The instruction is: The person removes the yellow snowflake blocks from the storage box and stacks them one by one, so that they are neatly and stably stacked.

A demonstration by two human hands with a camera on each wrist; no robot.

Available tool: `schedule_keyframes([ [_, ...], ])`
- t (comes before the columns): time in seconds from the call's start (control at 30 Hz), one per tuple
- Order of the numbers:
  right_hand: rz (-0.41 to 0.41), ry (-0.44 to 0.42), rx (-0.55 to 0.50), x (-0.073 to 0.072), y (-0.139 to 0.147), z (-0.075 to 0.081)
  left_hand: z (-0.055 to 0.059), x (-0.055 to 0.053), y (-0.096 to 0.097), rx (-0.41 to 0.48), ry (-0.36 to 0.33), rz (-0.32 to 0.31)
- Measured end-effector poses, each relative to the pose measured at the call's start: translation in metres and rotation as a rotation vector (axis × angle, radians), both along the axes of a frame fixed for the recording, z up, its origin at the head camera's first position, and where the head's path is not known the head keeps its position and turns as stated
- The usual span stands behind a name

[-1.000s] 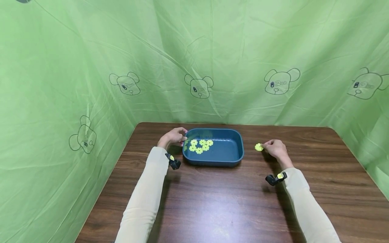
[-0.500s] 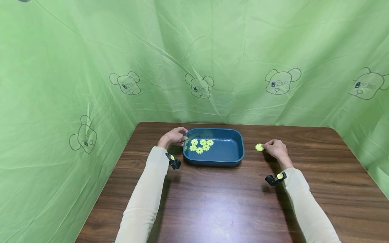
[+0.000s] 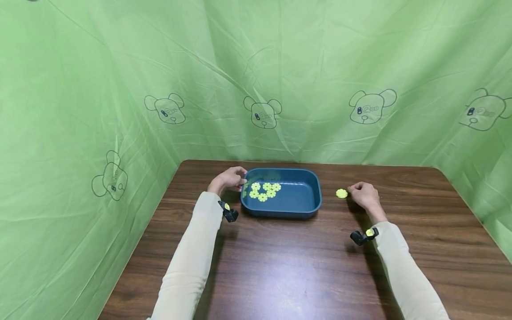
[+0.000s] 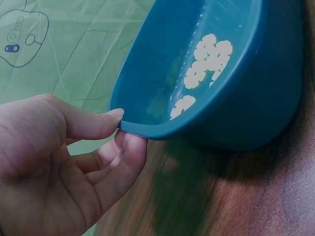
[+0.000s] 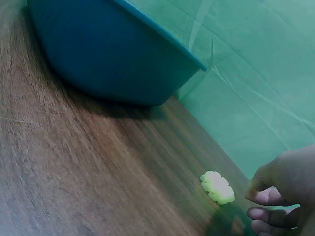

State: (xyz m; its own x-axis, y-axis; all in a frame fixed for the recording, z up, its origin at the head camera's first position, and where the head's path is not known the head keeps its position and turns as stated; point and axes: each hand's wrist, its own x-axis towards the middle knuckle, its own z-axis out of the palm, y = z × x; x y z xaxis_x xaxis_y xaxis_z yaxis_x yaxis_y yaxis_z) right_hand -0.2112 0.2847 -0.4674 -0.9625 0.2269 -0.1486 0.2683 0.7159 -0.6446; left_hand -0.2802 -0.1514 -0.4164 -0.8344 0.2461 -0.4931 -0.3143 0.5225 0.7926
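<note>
My left hand [image 3: 229, 179] pinches the rim of a blue rectangular plastic tub [image 3: 298, 195] at its left end. In the left wrist view the thumb lies over the rim, with fingers [image 4: 125, 162] curled under it. Several yellow flower-shaped pieces [image 3: 262, 198] lie on the tub's floor, in its left half. To the tub's right, a single yellow flower-shaped piece [image 3: 342, 194] lies flat on the table. My right hand [image 3: 365, 195] is just right of that piece, its fingers loosely bent and holding nothing; the right wrist view shows a small gap between fingertips [image 5: 253, 194] and piece.
The brown wood-grain table [image 3: 264, 266] reaches back to a green curtain [image 3: 312, 66] printed with bear heads, which also hangs at the left and right. Black camera mounts [image 3: 229, 212] are strapped at both wrists.
The right hand has let go of the single yellow flower-shaped piece and drawn slightly to the right. The piece stays on the table. The left hand and tub hold their places.
</note>
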Motion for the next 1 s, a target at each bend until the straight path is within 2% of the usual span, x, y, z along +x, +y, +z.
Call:
schedule_keyframes([
  [0.2, 0.0, 0.048, -0.023, 0.0, -0.002, 0.011, 0.003, 0.002, 0.0, -0.023, 0.004, -0.006],
  [0.5, 0.037, 0.13, -0.031, 0.0, -0.015, 0.027, 0.003, 0.003, 0.002, -0.021, 0.01, -0.002],
  [0.77, 0.086, 0.2, -0.022, -0.004, -0.034, 0.032, 0.003, 0.005, 0.003, -0.021, 0.004, -0.004],
  [1.0, 0.112, 0.248, -0.06, -0.008, -0.056, 0.041, 0.003, 0.004, 0.002, -0.027, 0.014, -0.004],
])
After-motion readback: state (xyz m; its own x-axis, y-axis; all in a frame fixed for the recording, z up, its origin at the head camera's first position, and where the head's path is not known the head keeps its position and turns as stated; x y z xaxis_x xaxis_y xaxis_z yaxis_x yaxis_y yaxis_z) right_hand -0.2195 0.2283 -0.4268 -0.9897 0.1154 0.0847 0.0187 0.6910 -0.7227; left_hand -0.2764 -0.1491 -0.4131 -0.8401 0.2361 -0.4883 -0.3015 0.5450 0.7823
